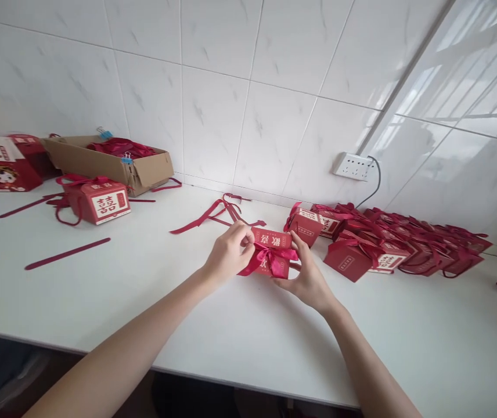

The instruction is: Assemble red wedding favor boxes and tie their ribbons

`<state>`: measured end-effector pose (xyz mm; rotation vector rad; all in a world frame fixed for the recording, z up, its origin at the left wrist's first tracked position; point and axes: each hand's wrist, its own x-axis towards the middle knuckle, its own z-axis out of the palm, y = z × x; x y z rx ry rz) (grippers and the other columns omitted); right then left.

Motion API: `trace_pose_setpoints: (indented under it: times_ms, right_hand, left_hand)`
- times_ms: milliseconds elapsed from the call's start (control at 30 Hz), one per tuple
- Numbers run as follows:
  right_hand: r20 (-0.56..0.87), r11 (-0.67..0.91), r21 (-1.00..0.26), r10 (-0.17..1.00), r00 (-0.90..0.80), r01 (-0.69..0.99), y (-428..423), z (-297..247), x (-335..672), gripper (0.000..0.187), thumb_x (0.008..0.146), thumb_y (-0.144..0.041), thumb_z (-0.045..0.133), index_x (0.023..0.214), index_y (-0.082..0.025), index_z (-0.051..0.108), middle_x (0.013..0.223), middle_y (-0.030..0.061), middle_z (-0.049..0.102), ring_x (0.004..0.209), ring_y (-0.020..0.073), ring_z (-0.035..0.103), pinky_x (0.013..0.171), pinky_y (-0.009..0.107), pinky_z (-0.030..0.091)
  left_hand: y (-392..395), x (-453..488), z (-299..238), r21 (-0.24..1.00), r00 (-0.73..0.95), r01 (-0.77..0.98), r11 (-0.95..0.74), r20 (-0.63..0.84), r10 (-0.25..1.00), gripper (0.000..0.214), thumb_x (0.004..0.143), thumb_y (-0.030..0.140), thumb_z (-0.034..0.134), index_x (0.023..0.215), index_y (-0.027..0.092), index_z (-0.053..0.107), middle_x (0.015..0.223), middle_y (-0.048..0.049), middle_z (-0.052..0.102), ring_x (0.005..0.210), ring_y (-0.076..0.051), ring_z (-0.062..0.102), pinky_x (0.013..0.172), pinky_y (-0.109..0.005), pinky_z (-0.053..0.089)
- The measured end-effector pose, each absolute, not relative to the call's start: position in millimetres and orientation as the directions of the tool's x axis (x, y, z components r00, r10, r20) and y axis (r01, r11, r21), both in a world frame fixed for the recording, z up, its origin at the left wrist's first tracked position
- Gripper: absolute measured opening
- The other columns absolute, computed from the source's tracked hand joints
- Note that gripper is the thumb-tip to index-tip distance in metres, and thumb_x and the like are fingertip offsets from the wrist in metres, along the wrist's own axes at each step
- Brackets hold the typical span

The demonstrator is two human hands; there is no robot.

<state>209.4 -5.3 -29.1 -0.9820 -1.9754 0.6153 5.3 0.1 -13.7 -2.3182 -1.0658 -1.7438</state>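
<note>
A small red gift box point(273, 237) with pale printed characters sits in front of me on the white table, between my hands. Around it runs a shiny crimson ribbon point(278, 264) tied in a bow on top. My left hand point(230, 249) is closed in a pinch at the box's left side, on the ribbon there; its fingertips are partly hidden. From the right, my right hand point(307, 277) holds the box, thumb at the near edge and fingers at the far edge. Just behind the box lie several loose dark red ribbon strips point(205, 217).
At right, several finished-looking red boxes with bows point(348, 261) crowd together near a wall socket point(355, 166). At left stand a single red box point(104, 200), a cardboard box point(152, 168) of red ribbon, and a large printed box point(2, 180). A ribbon strip point(68, 253) lies nearer.
</note>
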Motion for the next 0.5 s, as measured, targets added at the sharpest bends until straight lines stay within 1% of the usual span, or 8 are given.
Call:
trace_pose_setpoints:
  times_ms: [100,200,333,433,500]
  right_hand:
    - [0.45,0.57,-0.717,0.818,-0.358,0.401,-5.5,-28.1,208.7,0.093,0.068,-0.027,0.071,0.143,-0.034,0.016,0.14,0.0111,0.031,0.127,0.0296,0.04,0.089,0.05,0.053]
    - [0.438,0.554,-0.735,0.828,-0.35,0.391,-5.5,-27.6,208.4,0.094,0.067,-0.026,0.072,0.143,-0.034,0.017,0.139,0.0108,0.031,0.127,0.0292,0.04,0.091,0.049,0.053]
    - [0.429,0.542,-0.751,0.835,-0.346,0.377,-4.9,-28.0,209.1,0.094,0.067,-0.025,0.072,0.143,-0.033,0.017,0.138,0.0105,0.031,0.126,0.0284,0.04,0.093,0.049,0.052]
    - [0.424,0.537,-0.758,0.837,-0.346,0.371,-3.9,-29.3,210.1,0.095,0.066,-0.025,0.072,0.143,-0.034,0.016,0.138,0.01,0.031,0.126,0.028,0.041,0.094,0.049,0.051]
    - [0.415,0.528,-0.763,0.843,-0.342,0.373,-3.2,-30.1,210.6,0.096,0.066,-0.025,0.073,0.142,-0.034,0.017,0.139,0.01,0.03,0.126,0.0279,0.041,0.094,0.049,0.051]
  left_hand:
    - [-1.3,6.0,-12.8,0.34,0.134,0.534,-0.774,0.87,0.474,0.023,0.072,-0.001,0.043,0.07,0.021,0.039,0.069,0.0031,0.045,0.062,-0.01,0.048,0.057,-0.021,0.044]
    - [-1.0,5.2,-12.1,0.362,0.133,0.533,-0.765,0.857,0.498,0.021,0.073,0.0,0.044,0.072,0.021,0.041,0.07,0.0024,0.047,0.064,-0.011,0.047,0.058,-0.023,0.043]
    - [0.0,1.7,-10.6,0.424,0.14,0.518,-0.743,0.815,0.563,0.015,0.075,0.006,0.05,0.081,0.02,0.05,0.078,-0.0001,0.053,0.069,-0.012,0.049,0.065,-0.026,0.045]
    - [-1.2,-0.4,-8.6,0.47,0.18,0.466,-0.749,0.779,0.601,0.011,0.076,0.01,0.05,0.077,0.02,0.055,0.078,-0.0012,0.052,0.076,-0.015,0.052,0.07,-0.029,0.045]
    - [-1.8,-1.5,-7.6,0.527,0.179,0.419,-0.739,0.75,0.636,0.01,0.076,0.013,0.05,0.074,0.02,0.057,0.079,-0.002,0.052,0.079,-0.017,0.053,0.072,-0.031,0.045]
